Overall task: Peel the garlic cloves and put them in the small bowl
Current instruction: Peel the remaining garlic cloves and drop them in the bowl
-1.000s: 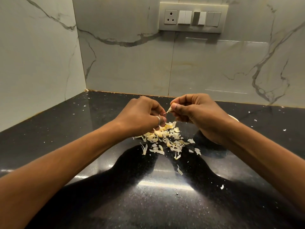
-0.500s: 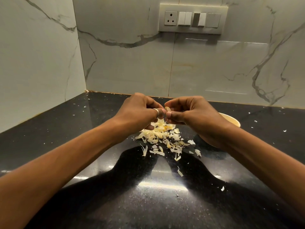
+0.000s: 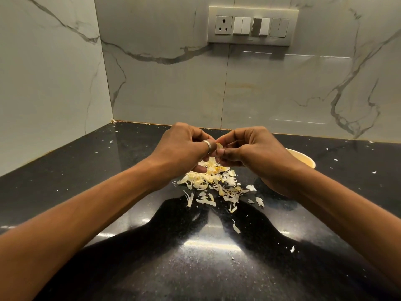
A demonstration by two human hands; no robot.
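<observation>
Both hands meet above a heap of pale garlic skins (image 3: pixel 214 181) on the black counter. A small pale garlic clove (image 3: pixel 219 146) shows between the fingertips of the two hands. My left hand (image 3: pixel 184 148), with a ring on one finger, pinches the clove from the left. My right hand (image 3: pixel 249 148) pinches it from the right, thumb underneath. The small cream bowl (image 3: pixel 303 159) stands just right of and behind my right hand; only part of its rim shows and its inside is hidden.
The black counter (image 3: pixel 152 246) meets marble walls at the back and on the left. Small skin flakes (image 3: pixel 236 229) lie scattered across the counter. A switch panel with a socket (image 3: pixel 252 26) is on the back wall.
Both hands have drawn closer together and risen slightly over the skin heap. The clove is now more covered by the fingertips, and more of the bowl's rim shows.
</observation>
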